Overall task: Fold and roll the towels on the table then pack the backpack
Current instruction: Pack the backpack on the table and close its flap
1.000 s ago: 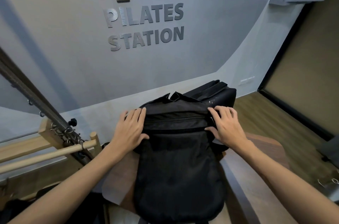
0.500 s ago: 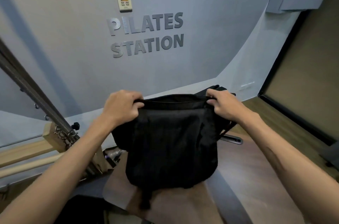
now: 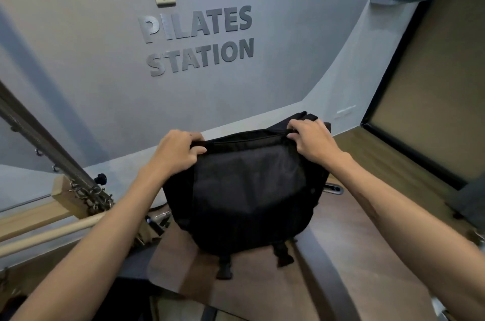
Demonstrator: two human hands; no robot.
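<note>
The black backpack (image 3: 249, 197) hangs upright in front of me, held by its top edge above the brown table (image 3: 262, 286). My left hand (image 3: 175, 152) grips the top left corner with the fingers curled over the rim. My right hand (image 3: 312, 140) grips the top right corner the same way. Two black buckle straps (image 3: 283, 255) dangle from the bag's bottom, close over the table top. No towels are in view.
A wooden pilates frame with a bar (image 3: 47, 234), metal springs and hooks (image 3: 89, 194) stands at the left. A grey wall with lettering (image 3: 199, 39) is straight ahead. Wood floor and a dark-framed panel (image 3: 430, 100) lie at the right.
The backpack lay flat on the table under my palms a second ago. Both hands took its top edge and lifted it; it now hangs a little higher and further right.
</note>
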